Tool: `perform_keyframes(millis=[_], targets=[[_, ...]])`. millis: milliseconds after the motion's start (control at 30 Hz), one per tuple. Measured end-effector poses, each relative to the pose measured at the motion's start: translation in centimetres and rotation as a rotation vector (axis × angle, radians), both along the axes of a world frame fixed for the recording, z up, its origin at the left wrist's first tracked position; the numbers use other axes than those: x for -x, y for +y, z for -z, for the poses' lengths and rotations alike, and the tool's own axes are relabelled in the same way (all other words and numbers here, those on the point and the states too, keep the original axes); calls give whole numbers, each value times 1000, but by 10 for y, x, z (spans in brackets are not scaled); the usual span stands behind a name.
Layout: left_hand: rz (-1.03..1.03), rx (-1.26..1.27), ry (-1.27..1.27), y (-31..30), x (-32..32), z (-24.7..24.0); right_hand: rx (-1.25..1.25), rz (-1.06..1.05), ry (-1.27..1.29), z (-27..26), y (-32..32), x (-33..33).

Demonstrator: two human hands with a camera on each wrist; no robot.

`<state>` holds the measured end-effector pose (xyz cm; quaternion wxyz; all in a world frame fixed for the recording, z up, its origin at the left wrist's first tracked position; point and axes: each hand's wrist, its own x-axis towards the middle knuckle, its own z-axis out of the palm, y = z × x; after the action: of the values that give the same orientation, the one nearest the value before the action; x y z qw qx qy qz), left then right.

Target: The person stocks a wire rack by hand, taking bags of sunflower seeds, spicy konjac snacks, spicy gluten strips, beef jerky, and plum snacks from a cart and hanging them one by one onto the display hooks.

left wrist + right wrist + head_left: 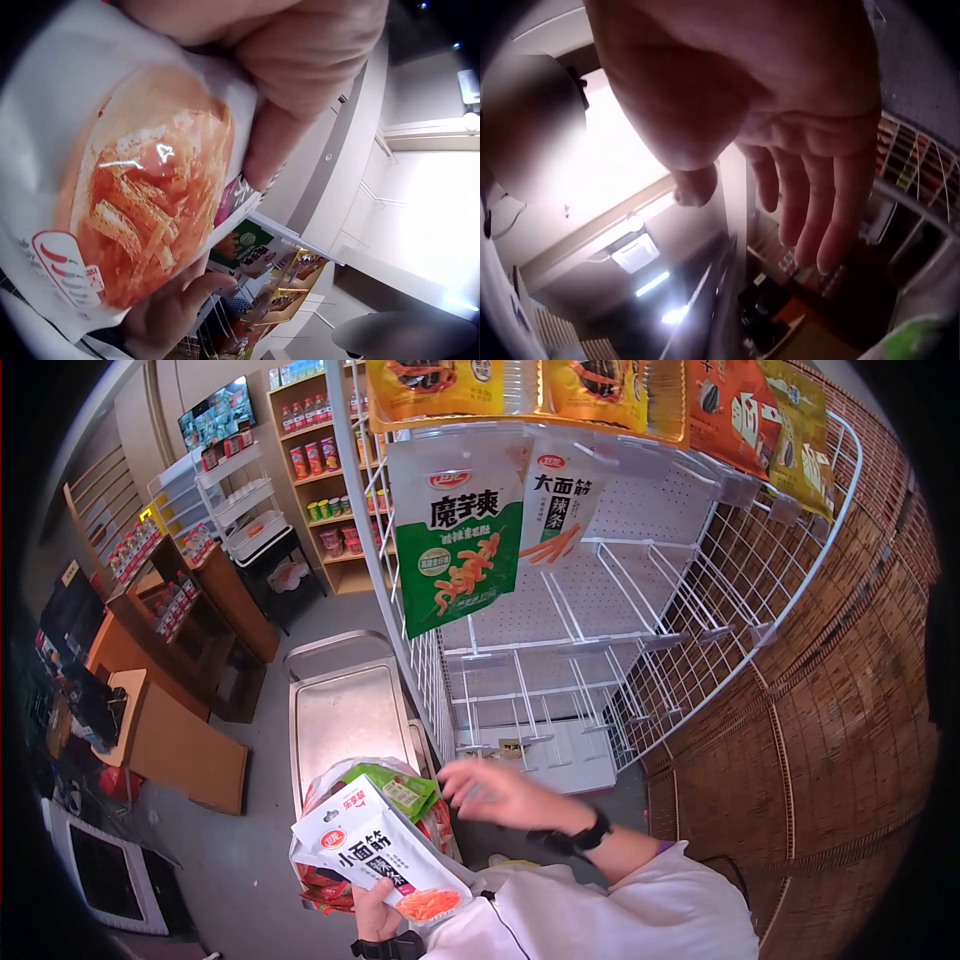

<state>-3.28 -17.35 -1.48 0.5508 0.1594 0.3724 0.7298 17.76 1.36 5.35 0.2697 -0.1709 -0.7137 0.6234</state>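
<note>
My left hand [374,913] grips the lower edge of a white packet of spicy gluten strips [375,852], its thumb on the printed front. The left wrist view shows that packet [150,195] close up, with a picture of orange strips. Beside it, a green packet [405,792] pokes out of a clear plastic bag [345,770] with red packets in it. To the right of the bag is my right hand [510,796], blurred and holding nothing. In the right wrist view the right hand [780,127] has its fingers loosely extended.
A metal cart [350,710] stands under the bag. Ahead is a white wire rack [575,635] with rows of hooks. A green-and-white konjac snack packet [455,545] and a white packet [555,510] hang there, below yellow packets [600,395]. A woven brown wall [810,760] is at right.
</note>
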Motion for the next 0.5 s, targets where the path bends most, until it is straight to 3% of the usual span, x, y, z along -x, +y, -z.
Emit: perform_keyframes(millis=[33,100,200,267,433,500], targets=[[7,3,4,3,-1,-1,131,-127,-23,9,-14,12],[-52,25,-2,8,-2,-1,136,-179,-68,14,-38,28],[-27,45,15,9,2,-1,108,-83,-101,13,-53,38],[-27,52,17,10,0,-3,-61,32,-149,20,-55,42],[-11,25,-23,10,-3,0,18,78,-76,40,-53,50],[-31,56,68,8,-2,2,73,73,-53,52,-53,53]])
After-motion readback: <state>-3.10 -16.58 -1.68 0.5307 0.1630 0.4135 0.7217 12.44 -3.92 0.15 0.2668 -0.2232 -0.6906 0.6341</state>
